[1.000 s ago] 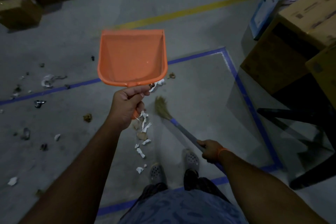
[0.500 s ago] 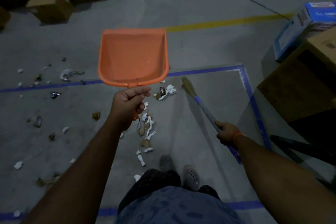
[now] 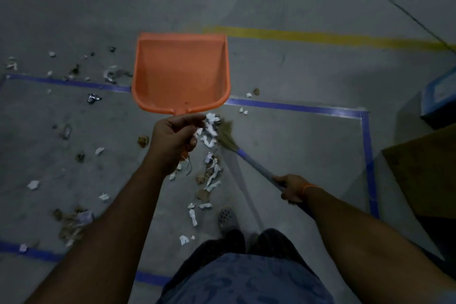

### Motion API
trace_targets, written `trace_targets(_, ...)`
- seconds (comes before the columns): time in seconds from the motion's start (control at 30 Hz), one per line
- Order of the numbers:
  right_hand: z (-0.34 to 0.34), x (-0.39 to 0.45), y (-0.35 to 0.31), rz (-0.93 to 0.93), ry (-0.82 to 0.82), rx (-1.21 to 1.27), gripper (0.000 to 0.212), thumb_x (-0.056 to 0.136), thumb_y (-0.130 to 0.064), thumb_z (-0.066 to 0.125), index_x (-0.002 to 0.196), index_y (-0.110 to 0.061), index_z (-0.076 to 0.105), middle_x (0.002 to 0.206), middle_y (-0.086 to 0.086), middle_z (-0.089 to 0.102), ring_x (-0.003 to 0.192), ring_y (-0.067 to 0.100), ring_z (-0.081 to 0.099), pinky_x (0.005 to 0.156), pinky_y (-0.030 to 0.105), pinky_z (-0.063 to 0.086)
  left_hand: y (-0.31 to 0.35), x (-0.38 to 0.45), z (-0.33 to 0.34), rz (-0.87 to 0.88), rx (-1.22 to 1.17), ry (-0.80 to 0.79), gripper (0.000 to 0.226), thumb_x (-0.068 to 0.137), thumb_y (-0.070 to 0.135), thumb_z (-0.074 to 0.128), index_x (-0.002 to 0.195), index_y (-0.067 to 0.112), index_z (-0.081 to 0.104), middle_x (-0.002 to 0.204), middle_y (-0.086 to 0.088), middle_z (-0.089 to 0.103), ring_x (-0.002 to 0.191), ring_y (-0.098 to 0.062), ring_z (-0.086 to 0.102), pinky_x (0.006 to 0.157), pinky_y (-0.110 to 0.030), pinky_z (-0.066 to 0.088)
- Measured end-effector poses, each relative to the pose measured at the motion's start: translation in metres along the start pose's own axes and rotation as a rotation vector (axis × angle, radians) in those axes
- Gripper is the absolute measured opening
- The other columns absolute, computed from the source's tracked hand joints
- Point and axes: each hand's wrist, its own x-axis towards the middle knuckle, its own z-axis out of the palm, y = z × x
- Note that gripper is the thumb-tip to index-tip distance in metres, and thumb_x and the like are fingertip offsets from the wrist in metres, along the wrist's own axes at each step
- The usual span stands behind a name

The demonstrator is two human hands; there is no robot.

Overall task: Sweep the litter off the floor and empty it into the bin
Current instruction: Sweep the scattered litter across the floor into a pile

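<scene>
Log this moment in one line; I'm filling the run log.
left hand holds orange dustpan raised | right hand holds broom | bristles at litter | pan empty

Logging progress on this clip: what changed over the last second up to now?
The broom head swung out right, then back left into the paper scraps. The right hand still grips its handle, the left hand still holds the orange dustpan raised and empty.

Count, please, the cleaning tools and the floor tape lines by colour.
Orange dustpan, in left hand: 1
Broom, in right hand: 1
Yellow floor line: 1
Blue tape outline: 1
Total: 4
</scene>
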Motion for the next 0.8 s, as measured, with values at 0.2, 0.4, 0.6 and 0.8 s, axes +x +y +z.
trace_targets(0.2, -0.053, 0.011, -0.003, -0.138, 0.019, -0.111, 0.075, 0.085, 0.004, 0.055, 0.148, -0.033, 0.041, 0.112, 0.009, 0.063, 0.067, 0.018, 0.059, 0.057, 0.024, 0.045, 0.02, 0.028, 0.005, -0.001, -0.098, 0.103, 0.032, 0.094, -0.013, 0.047, 0.107, 0.003, 0.072, 0.083, -0.004, 0.073, 0.044, -0.009, 0.05, 0.041, -0.018, 0.038)
trace_targets(0.4, -0.136, 0.035, 0.026, -0.144, 0.115, -0.145, 0.076, 0.084, 0.001, 0.061, 0.148, -0.034, 0.041, 0.125, 0.011, 0.062, 0.085, 0.027, 0.068, 0.067, 0.03, 0.051, 0.031, 0.072, 0.044, 0.011, -0.118, 0.156, 0.032, 0.094, -0.012, 0.048, 0.105, 0.005, 0.073, 0.086, -0.007, 0.072, 0.045, -0.01, 0.05, 0.042, -0.018, 0.037)
trace_targets(0.6, -0.225, 0.058, 0.067, -0.048, 0.216, -0.11, 0.075, 0.086, -0.003, 0.063, 0.149, -0.034, 0.038, 0.127, 0.014, 0.061, 0.08, 0.028, 0.068, 0.071, 0.038, 0.058, 0.043, 0.11, 0.098, 0.023, -0.154, 0.23, 0.032, 0.094, -0.012, 0.049, 0.106, 0.005, 0.073, 0.091, -0.013, 0.071, 0.047, -0.011, 0.051, 0.043, -0.019, 0.039)
trace_targets(0.8, -0.286, 0.087, 0.081, 0.036, 0.197, -0.055, 0.071, 0.086, 0.0, 0.062, 0.149, -0.026, 0.039, 0.11, 0.01, 0.058, 0.064, 0.023, 0.063, 0.047, 0.026, 0.049, 0.056, 0.128, 0.138, 0.015, -0.159, 0.309, 0.032, 0.094, -0.012, 0.048, 0.105, 0.006, 0.073, 0.089, -0.01, 0.072, 0.046, -0.009, 0.051, 0.041, -0.018, 0.037)
